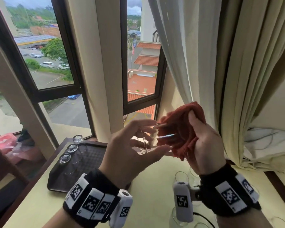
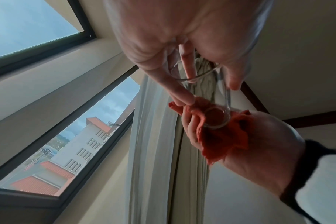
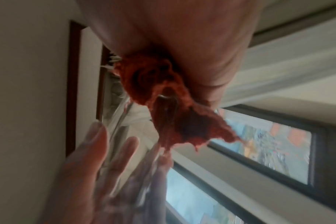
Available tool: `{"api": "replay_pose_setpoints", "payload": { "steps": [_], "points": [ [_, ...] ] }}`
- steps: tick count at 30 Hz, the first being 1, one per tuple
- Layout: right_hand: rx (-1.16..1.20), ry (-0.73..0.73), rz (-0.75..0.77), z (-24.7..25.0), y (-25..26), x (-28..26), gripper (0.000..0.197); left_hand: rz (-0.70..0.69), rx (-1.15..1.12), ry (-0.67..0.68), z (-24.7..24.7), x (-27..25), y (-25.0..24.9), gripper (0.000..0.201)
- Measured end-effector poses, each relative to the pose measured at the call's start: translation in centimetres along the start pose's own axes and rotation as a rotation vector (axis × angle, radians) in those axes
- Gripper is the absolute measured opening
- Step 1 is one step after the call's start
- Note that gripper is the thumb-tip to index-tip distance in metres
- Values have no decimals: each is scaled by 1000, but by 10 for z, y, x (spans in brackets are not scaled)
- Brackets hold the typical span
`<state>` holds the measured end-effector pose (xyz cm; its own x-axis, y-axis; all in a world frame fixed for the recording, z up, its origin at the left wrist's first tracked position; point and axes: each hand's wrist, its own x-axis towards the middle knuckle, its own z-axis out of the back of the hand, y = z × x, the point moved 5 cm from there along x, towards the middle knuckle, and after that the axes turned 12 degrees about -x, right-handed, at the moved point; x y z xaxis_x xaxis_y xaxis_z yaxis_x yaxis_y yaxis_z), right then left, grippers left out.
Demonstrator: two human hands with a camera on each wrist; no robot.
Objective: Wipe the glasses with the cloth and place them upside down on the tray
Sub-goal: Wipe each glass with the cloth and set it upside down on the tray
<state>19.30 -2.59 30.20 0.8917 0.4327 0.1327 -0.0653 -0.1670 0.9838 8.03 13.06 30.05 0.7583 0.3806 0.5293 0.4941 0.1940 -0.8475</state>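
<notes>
My left hand [image 1: 155, 137] holds a clear glass [image 1: 145, 142] on its side above the table, fingers curved around its wall. My right hand [image 1: 193, 125] grips a bunched red cloth [image 1: 176, 129] and presses it over the glass's base end. The left wrist view shows the round glass base [image 2: 217, 118] against the cloth [image 2: 222, 139]. In the blurred right wrist view the cloth [image 3: 163, 84] is wrapped around the glass end. A dark tray [image 1: 90, 157] lies at the left with three glasses upside down on it [image 1: 65, 159].
Several more clear glasses [image 1: 181, 176] stand on the pale table [image 1: 146, 195] under my right wrist. Cream curtains [image 1: 220, 63] hang close on the right. Window frames stand behind, and a dark wooden chair [image 1: 3, 170] sits at the left.
</notes>
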Motion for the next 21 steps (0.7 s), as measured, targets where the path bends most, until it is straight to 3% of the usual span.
{"api": "replay_pose_setpoints", "payload": {
  "steps": [3, 5, 8, 11, 14, 17, 21],
  "points": [
    [187, -49, -88, -10, -10, -10, 53, -25, -18, -46, 3, 4, -3, 60],
    [178, -97, -43, -17, -20, -23, 45, -11, -21, -85, 6, 8, -3, 60],
    [-109, -156, 149, -29, -17, -39, 33, 10, 15, -132, 10, 13, -3, 60],
    [-381, -48, 438, -35, -1, -37, 52, 35, 17, -135, 12, 9, -2, 61],
    [-617, 7, 596, -27, 19, -25, 43, 35, 21, -90, 8, 1, -5, 64],
    [-479, 9, 391, -18, 30, -9, 25, 19, 31, -78, 3, -3, -7, 62],
    [-148, -28, 16, -8, 9, -4, 40, 26, 35, -99, 3, -5, -5, 61]
  ]
}}
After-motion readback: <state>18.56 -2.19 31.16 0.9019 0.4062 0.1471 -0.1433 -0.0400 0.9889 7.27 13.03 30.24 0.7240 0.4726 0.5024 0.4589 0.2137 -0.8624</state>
